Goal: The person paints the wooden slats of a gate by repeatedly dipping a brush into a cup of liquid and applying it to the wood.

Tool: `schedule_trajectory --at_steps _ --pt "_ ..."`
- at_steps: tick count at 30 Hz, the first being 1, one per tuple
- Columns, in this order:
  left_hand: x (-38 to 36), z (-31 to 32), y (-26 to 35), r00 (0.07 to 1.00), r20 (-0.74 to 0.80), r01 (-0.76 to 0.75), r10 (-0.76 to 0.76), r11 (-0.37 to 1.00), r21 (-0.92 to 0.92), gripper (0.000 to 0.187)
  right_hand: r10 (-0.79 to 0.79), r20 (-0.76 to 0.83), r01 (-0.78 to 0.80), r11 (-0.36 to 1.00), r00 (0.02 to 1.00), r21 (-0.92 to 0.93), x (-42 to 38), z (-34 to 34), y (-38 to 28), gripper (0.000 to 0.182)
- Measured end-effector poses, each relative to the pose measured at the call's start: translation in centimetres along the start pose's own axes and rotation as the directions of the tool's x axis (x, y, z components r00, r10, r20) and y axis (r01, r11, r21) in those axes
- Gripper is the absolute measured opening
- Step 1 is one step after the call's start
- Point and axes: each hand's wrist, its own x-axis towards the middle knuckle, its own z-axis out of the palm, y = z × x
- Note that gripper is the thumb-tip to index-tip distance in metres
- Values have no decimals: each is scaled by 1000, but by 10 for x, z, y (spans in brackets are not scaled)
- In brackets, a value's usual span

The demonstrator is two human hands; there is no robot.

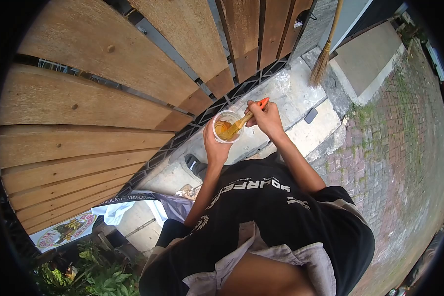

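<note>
Near the centre of the frame, slightly above the middle, a clear plastic cup [227, 127] is held from below and behind by the left hand [215, 146], fingers wrapped closed around its wall. An amber liquid is seen in the cup, most likely a wood stain or varnish; this cannot be confirmed. A paintbrush [246, 118] with an orange handle tip is clamped in the right hand [265, 117], just right of the cup; its bristles are lowered into the liquid. The two hands are close together but not touching.

Step judged in hand: loading or stirring the brush in the cup. Horizontal wooden fence slats [79, 98] fill the upper left and left of the frame. A straw broom [322, 59] leans at upper right, above the concrete ledge [301, 98]. A brick pavement [394, 148] occupies the right side.

Next move, as judged: the brush would need to be lifted clear, excess wiped on the rim, then carried left to the slats without drips, the cup being kept level.
</note>
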Motion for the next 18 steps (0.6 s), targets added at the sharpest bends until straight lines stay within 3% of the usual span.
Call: schedule_trajectory --at_steps 6,12,13,15,18 --pt "5 1 7 999 48 -28 26 998 61 79 192 -27 -182 961 981 208 19 -10 16 33" --pt "11 -3 18 997 48 60 -55 993 -102 74 351 90 -348 802 932 485 28 -27 19 27" --pt "11 -4 20 998 50 42 -37 994 -103 74 334 85 -332 806 939 490 33 -31 14 27" --pt "10 -6 19 1000 -26 -6 4 998 -67 77 246 43 -207 694 968 689 46 -37 3 27" --pt "9 -12 22 1000 -15 19 -21 993 -121 81 -40 -200 172 690 979 703 62 -41 -53 32"
